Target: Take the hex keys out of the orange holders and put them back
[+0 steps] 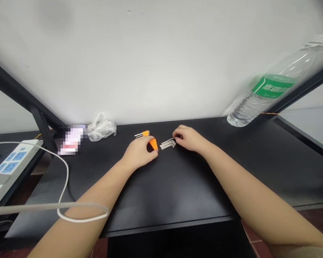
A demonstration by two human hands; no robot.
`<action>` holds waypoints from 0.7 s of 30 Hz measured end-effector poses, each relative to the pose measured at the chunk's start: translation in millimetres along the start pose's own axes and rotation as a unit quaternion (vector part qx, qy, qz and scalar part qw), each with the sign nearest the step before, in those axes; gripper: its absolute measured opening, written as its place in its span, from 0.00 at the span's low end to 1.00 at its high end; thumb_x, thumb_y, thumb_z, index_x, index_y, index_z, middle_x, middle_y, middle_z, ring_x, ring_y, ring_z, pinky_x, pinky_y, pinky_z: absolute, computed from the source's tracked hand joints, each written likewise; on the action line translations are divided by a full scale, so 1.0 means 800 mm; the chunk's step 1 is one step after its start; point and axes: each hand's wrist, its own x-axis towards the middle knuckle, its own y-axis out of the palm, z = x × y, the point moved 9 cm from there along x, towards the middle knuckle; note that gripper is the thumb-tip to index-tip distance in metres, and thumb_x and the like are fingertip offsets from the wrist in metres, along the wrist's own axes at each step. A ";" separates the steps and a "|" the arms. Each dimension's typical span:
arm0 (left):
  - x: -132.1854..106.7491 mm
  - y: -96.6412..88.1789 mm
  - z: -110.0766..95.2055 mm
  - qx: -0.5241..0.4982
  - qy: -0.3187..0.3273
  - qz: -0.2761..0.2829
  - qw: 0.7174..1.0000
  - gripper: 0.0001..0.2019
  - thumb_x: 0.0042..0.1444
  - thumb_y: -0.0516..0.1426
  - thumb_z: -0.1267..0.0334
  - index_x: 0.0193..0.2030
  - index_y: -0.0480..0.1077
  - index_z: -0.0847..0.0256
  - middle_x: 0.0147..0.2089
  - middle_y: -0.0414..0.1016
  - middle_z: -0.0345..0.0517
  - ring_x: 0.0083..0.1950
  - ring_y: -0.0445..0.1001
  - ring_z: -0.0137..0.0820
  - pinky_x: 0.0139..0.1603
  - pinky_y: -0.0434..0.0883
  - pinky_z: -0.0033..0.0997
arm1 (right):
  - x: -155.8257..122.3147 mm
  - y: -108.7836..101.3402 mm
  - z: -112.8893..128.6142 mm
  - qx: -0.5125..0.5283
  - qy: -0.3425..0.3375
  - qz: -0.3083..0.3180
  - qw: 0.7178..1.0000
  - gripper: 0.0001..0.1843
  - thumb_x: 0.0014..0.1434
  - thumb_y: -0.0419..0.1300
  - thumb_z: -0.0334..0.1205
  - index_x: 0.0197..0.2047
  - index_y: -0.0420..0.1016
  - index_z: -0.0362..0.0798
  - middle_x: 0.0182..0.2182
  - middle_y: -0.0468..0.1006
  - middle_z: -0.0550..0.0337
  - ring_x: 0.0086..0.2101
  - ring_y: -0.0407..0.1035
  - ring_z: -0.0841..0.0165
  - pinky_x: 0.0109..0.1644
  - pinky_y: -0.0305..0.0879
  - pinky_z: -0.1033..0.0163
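Observation:
My left hand (139,152) rests on the black tabletop (172,186), its fingers curled over an orange plastic wedge (153,144). Just beyond those fingers lies a small orange holder (145,133) with thin metal pins sticking out of both ends. I cannot tell whether the wedge and holder are joined under the hand. My right hand (188,139) pinches the end of a bundle of L-shaped metal hex keys (167,143). The bundle's bent ends point towards my left hand, with a small gap between them.
A clear water bottle (269,89) with a green label stands at the back right. A crumpled plastic bag (101,128) and a pixelated item (71,139) sit at the back left. A power strip (13,161) and white cable (64,175) lie at left.

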 end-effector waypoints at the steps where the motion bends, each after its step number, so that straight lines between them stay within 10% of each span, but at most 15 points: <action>1: 0.000 0.000 0.000 0.002 0.000 0.001 1.000 0.20 0.53 0.63 0.57 0.53 0.76 0.56 0.40 0.80 0.45 0.43 0.79 0.41 0.42 0.74 0.35 | 0.001 0.000 -0.006 -0.018 0.020 -0.001 1.000 0.07 0.56 0.60 0.32 0.37 0.77 0.49 0.39 0.75 0.56 0.34 0.70 0.67 0.42 0.67 0.62; 7: 0.001 0.002 0.004 0.009 -0.006 0.004 1.000 0.22 0.54 0.62 0.56 0.56 0.75 0.56 0.40 0.80 0.45 0.44 0.79 0.41 0.44 0.74 0.36 | -0.007 -0.013 -0.052 -0.039 0.151 -0.013 0.988 0.06 0.50 0.63 0.31 0.33 0.73 0.49 0.31 0.76 0.58 0.31 0.69 0.66 0.36 0.63 0.62; 21: -0.002 -0.010 0.006 -0.071 0.001 -0.057 0.996 0.25 0.54 0.63 0.58 0.59 0.73 0.57 0.33 0.76 0.39 0.31 0.74 0.31 0.41 0.74 0.33 | -0.014 -0.031 0.043 0.256 -0.067 -0.100 0.959 0.10 0.65 0.60 0.41 0.46 0.83 0.55 0.42 0.76 0.57 0.26 0.73 0.70 0.34 0.77 0.58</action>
